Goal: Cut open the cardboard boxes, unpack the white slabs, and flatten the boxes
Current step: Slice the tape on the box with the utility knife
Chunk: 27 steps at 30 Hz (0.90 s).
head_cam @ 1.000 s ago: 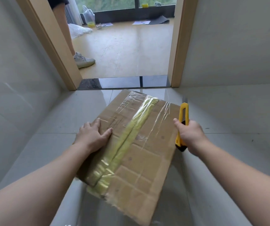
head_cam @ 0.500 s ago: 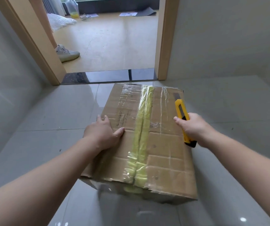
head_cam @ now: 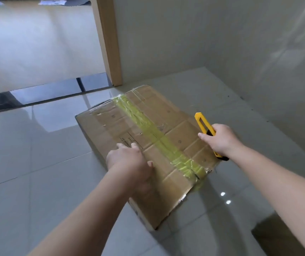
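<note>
A flat brown cardboard box (head_cam: 170, 126) lies on the grey tiled floor, sealed along its middle seam with yellowish tape (head_cam: 153, 130) and clear film. My left hand (head_cam: 129, 161) rests flat on the box's near left part, fingers spread and pressing down. My right hand (head_cam: 220, 139) grips a yellow utility knife (head_cam: 203, 124) at the box's right edge, its tip pointing away from me. No white slabs show.
A wooden door frame post (head_cam: 109, 43) stands behind the box, with a dark threshold strip (head_cam: 46, 93) and a wood-floored room beyond. A grey wall (head_cam: 240, 34) closes the right side. Another cardboard piece (head_cam: 280, 235) shows at the bottom right.
The box has turned so its taped seam now runs diagonally toward the lower right. My view has swung right. Both hands keep their places on the box and knife.
</note>
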Each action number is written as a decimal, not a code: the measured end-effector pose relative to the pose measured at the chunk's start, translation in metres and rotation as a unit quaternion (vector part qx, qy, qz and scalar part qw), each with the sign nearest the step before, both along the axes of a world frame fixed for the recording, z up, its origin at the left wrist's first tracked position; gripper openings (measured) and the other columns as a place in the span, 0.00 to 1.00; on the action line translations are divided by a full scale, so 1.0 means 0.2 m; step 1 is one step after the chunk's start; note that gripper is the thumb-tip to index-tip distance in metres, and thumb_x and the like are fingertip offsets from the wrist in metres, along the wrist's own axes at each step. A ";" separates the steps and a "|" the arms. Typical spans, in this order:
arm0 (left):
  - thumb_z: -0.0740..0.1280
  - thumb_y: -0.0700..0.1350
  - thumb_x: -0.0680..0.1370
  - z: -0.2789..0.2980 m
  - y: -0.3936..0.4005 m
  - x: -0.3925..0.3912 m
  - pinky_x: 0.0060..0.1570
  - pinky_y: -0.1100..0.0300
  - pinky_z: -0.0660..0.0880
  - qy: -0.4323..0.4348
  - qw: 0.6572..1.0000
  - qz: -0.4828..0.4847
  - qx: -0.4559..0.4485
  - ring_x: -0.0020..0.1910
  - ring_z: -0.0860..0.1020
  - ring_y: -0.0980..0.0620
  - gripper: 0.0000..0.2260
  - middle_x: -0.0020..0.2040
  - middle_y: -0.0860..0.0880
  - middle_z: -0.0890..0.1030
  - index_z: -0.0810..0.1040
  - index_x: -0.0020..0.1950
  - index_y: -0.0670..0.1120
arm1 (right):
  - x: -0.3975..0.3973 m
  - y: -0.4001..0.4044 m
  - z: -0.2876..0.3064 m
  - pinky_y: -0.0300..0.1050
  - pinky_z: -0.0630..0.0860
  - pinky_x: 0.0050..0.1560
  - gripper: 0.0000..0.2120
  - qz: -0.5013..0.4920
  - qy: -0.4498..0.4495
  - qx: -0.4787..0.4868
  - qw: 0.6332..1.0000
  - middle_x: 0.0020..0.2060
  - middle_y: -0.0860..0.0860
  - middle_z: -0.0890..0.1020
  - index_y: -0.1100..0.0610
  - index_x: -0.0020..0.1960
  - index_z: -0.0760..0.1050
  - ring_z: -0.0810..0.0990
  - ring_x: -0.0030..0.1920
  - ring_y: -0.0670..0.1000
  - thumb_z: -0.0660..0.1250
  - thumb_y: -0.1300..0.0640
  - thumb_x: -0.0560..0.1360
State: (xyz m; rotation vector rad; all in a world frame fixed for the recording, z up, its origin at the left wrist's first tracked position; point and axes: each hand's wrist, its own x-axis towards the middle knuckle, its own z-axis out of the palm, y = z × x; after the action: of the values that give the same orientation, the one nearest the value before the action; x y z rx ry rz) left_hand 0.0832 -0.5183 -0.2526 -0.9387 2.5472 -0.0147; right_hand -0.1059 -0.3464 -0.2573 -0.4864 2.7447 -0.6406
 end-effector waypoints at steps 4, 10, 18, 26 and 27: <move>0.55 0.67 0.75 0.10 0.06 -0.08 0.33 0.61 0.61 0.058 0.992 -0.111 0.010 0.44 0.75 0.48 0.22 0.43 0.54 0.75 0.74 0.52 0.49 | 0.11 0.23 0.03 0.45 0.64 0.31 0.21 -0.066 0.037 -0.041 0.996 0.27 0.51 0.67 0.55 0.32 0.62 0.66 0.28 0.54 0.69 0.48 0.73; 0.64 0.58 0.73 0.07 0.42 -0.06 0.26 0.63 0.60 0.088 0.955 -0.270 0.084 0.27 0.69 0.52 0.18 0.29 0.52 0.71 0.69 0.31 0.47 | 0.33 0.46 0.03 0.45 0.74 0.34 0.17 -0.140 -0.057 -0.114 0.982 0.33 0.58 0.80 0.64 0.40 0.74 0.79 0.30 0.54 0.68 0.48 0.75; 0.66 0.50 0.70 -0.05 0.46 -0.01 0.24 0.64 0.62 0.013 0.957 -0.288 0.028 0.26 0.68 0.51 0.12 0.27 0.52 0.69 0.70 0.30 0.46 | 0.48 0.58 -0.12 0.38 0.71 0.24 0.11 -0.218 -0.194 -0.322 0.901 0.34 0.54 0.78 0.58 0.43 0.73 0.76 0.24 0.50 0.64 0.52 0.79; 0.61 0.49 0.73 0.02 0.46 0.07 0.32 0.61 0.71 0.031 0.960 -0.275 0.043 0.34 0.76 0.48 0.11 0.32 0.49 0.76 0.74 0.35 0.46 | 0.51 0.77 -0.07 0.49 0.79 0.41 0.06 -0.211 -0.270 -0.347 0.873 0.42 0.57 0.82 0.62 0.53 0.75 0.82 0.32 0.54 0.62 0.61 0.79; 0.60 0.49 0.73 0.01 0.48 0.08 0.31 0.61 0.70 0.043 0.959 -0.280 0.029 0.34 0.75 0.48 0.10 0.32 0.49 0.74 0.72 0.35 0.46 | 0.51 0.76 -0.07 0.49 0.79 0.41 0.05 -0.204 -0.268 -0.348 0.875 0.42 0.57 0.82 0.61 0.53 0.75 0.82 0.33 0.54 0.62 0.61 0.79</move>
State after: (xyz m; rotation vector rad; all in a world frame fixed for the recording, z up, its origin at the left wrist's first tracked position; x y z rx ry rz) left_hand 0.0993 -0.4222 -0.2515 -0.1749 2.7897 -0.0646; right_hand -0.0039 -0.1936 -0.2718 0.1527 2.0200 -1.6096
